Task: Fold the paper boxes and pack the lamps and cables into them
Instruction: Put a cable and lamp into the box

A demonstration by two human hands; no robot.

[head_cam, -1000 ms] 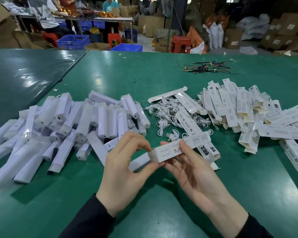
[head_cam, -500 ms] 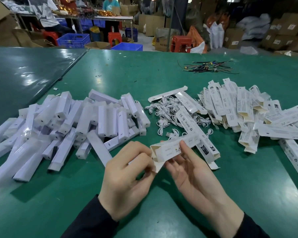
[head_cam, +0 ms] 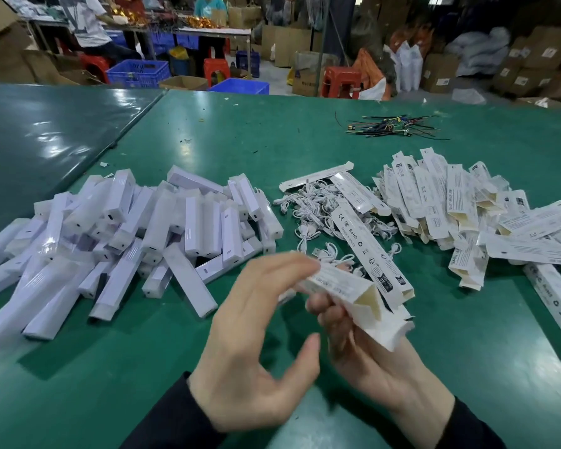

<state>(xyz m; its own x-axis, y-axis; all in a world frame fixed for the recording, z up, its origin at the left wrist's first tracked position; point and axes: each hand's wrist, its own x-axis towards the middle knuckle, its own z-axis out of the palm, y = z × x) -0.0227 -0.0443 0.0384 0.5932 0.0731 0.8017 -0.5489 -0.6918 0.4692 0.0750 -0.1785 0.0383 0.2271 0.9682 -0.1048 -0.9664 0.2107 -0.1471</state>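
Now our right hand (head_cam: 363,348) grips a half-opened paper box (head_cam: 353,296) above the near edge of the green tabletop (head_cam: 467,351). Our left hand (head_cam: 256,345) is spread, fingertips touching the box's far end. Lamps (head_cam: 127,234), cables (head_cam: 318,215) and flat boxes (head_cam: 467,215) lie piled mid-table.

A packing workshop or small factory floor. The long green worktable (head_cam: 305,131) carries bulk heaps of white lamps (head_cam: 149,228) and flat paper boxes (head_cam: 460,205). Beyond the table's far edge stand stacked cardboard cartons (head_cam: 538,59), blue plastic crates (head_cam: 138,72), red stools (head_cam: 340,80) (workers sit at another bench).
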